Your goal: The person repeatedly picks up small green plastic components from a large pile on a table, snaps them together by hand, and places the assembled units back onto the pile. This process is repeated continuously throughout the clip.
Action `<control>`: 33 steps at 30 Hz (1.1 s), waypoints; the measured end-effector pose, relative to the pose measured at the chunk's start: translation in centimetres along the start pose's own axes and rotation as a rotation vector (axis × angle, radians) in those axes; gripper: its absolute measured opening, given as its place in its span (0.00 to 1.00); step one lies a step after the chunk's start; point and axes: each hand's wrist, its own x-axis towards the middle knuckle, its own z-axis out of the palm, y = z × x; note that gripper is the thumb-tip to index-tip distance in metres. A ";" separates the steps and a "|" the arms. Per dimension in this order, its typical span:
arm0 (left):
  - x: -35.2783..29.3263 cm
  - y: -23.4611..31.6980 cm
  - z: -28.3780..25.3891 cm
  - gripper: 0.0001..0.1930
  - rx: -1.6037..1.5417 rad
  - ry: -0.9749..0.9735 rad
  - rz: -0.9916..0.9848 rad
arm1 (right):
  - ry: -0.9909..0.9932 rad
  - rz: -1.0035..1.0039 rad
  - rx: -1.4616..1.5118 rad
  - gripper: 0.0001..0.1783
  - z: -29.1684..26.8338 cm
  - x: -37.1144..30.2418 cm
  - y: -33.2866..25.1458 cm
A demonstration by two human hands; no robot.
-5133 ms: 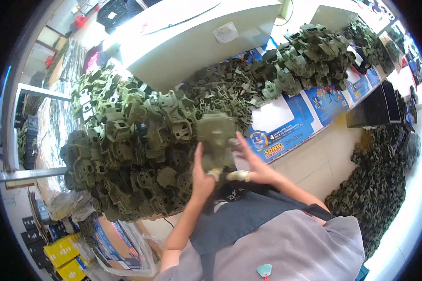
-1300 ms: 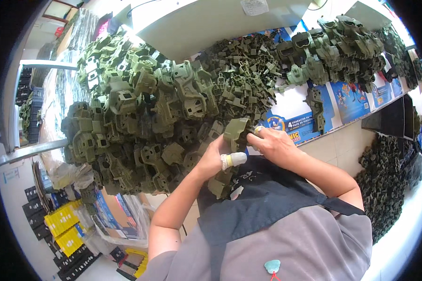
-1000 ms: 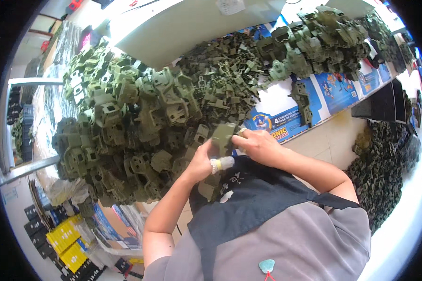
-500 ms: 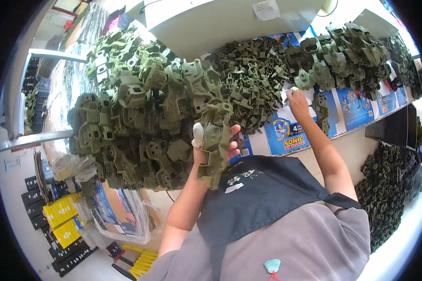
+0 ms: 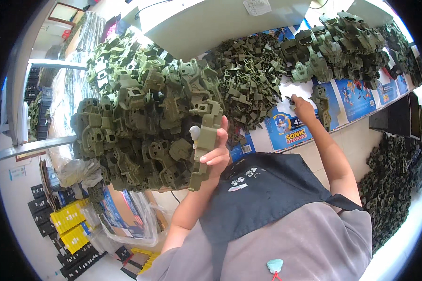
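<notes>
Turned further edge-on since the previous frame, the green moulded part (image 5: 206,143) shows a smooth outer face where its contoured side was, and the right hand (image 5: 305,110) has drawn slightly down the frame. Just left of centre, the left hand (image 5: 215,158) holds the part fairly upright in a narrow grip, fingers closed along its right side and the white-covered thumb (image 5: 194,133) on its left. Right of centre, the right hand's fingers are bunched over the pale area of a printed blue sheet (image 5: 276,140), beside the edge of the small-piece pile (image 5: 248,79). Something small and dark shows at its fingertips; I cannot tell whether it is pinched or only lying there.

The held part overlaps the big heap (image 5: 126,131) at left in view, and contact is unclear. If its projections catch on the heap, they could twist it from the one-handed grip or start loose parts sliding. The thumb's covering may also let it slip. At right, a lone part (image 5: 320,105) lies just beside the right wrist, so a careless sideways sweep could knock it toward the sheet's lower edge.
</notes>
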 end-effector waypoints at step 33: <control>-0.1 -8.5 3.6 0.34 3.058 -0.057 0.252 | -0.001 -0.289 1.237 0.28 -14.8 -15.9 -14.7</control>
